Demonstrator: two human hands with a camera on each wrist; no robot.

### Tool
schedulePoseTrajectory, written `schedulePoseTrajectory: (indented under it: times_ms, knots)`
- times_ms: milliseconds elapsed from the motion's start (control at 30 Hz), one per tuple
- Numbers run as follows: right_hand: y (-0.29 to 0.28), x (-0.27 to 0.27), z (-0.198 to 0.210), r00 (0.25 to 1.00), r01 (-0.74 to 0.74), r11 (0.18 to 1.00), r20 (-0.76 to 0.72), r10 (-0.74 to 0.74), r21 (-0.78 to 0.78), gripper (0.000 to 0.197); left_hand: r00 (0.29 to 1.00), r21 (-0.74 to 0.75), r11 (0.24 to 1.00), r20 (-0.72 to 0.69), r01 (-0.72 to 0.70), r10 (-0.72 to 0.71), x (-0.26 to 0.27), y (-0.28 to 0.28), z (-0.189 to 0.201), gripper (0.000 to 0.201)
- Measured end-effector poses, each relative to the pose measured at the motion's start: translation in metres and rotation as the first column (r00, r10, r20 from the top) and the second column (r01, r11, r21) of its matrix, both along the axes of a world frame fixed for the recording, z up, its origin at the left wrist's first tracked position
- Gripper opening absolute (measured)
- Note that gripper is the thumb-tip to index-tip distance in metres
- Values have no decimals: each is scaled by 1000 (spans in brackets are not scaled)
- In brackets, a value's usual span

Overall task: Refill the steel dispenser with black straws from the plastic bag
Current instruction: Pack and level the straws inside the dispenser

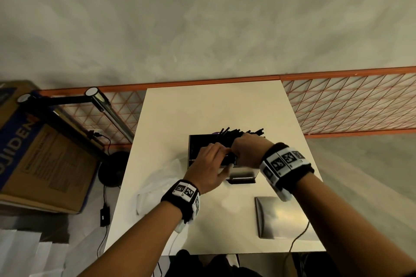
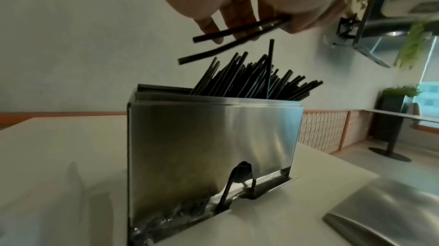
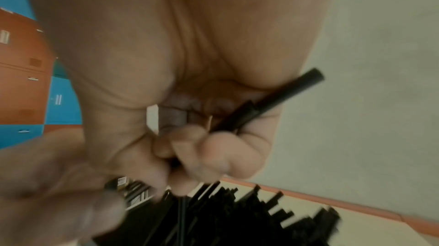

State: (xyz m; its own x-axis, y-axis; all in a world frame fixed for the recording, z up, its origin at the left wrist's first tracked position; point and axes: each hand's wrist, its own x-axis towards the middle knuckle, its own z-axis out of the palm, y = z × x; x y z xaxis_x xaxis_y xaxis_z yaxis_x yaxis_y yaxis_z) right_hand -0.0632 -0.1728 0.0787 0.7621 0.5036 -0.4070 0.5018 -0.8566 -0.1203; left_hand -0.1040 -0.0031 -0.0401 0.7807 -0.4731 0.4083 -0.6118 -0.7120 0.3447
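Observation:
The steel dispenser [image 1: 198, 150] [image 2: 213, 146] stands open-topped mid-table, with a fan of black straws [image 1: 238, 133] [image 2: 256, 81] [image 3: 237, 218] leaning out of it to the right. My left hand [image 1: 211, 162] [image 2: 247, 24] hovers over its top and pinches two straws [image 2: 228, 34] between fingers and thumb. My right hand [image 1: 245, 150] [image 3: 213, 146] is beside it, over the straw fan, fingers curled round a few straws [image 3: 280, 98]. The clear plastic bag [image 1: 155, 189] lies crumpled on the table, left of the dispenser.
The dispenser's steel lid [image 1: 279, 216] [image 2: 385, 212] lies at the near right of the white table [image 1: 213, 105], with a cable [image 1: 299, 236] over the edge there. A cardboard box [image 1: 40, 153] and a black stand base [image 1: 112, 168] are left of the table; orange mesh railing [image 1: 351, 105] runs behind.

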Motion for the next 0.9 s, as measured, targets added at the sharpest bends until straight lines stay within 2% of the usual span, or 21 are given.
schedulePoseTrajectory:
  times_ms: [33, 100, 133, 200, 300, 367, 433, 467, 500, 533, 600, 700, 800, 900]
  knots:
    - [5, 4, 0, 1000, -12, 1000, 14, 12, -8, 21, 1000, 0, 1000, -11, -9, 9, 3, -2, -4, 23]
    - [14, 9, 3, 999, -16, 1000, 41, 17, -18, 12, 997, -18, 999, -65, -47, 46, 8, -3, -8, 13]
    - [16, 11, 5, 998, -17, 1000, 60, 18, -17, 4, 993, -44, 996, -99, -72, 68, 11, -2, -9, 18]
    - [16, 15, 12, 994, 12, 1000, 104, -11, -7, 13, 980, -104, 987, -171, -126, 107, 14, -1, -10, 26]
    - [1, 23, 16, 977, 122, 980, 154, -146, 155, 15, 946, -169, 958, -270, -231, 181, 17, 1, -12, 18]
    - [-12, 27, 10, 939, 260, 892, 121, -323, 370, 26, 934, -183, 942, -276, -282, 227, 21, 2, -17, 18]
    - [-22, 23, -3, 861, 403, 715, 28, -508, 571, 38, 910, -215, 913, -313, -346, 271, 25, 3, -26, 21]
    - [-24, 19, -12, 818, 461, 631, -23, -574, 623, 38, 895, -244, 893, -344, -378, 285, 26, 4, -29, 21]
    - [-24, 13, -23, 794, 503, 593, -64, -605, 628, 35, 883, -268, 877, -371, -399, 288, 28, 3, -32, 21]
    - [-22, 7, -35, 796, 520, 604, -86, -599, 604, 30, 876, -281, 870, -392, -406, 282, 29, 3, -34, 20]
    - [-13, -9, -59, 839, 495, 683, -92, -536, 536, 22, 880, -272, 886, -406, -375, 248, 30, 3, -36, 17]
    - [-1, -21, -84, 877, 420, 732, -32, -480, 537, 12, 883, -228, 918, -422, -324, 207, 32, 5, -37, 21]
    - [1, -16, -89, 877, 401, 737, 5, -481, 544, 4, 874, -235, 913, -439, -335, 208, 31, 7, -34, 31]
    - [-4, -6, -77, 877, 374, 699, 12, -480, 610, 5, 851, -267, 894, -486, -360, 198, 32, 9, -34, 42]
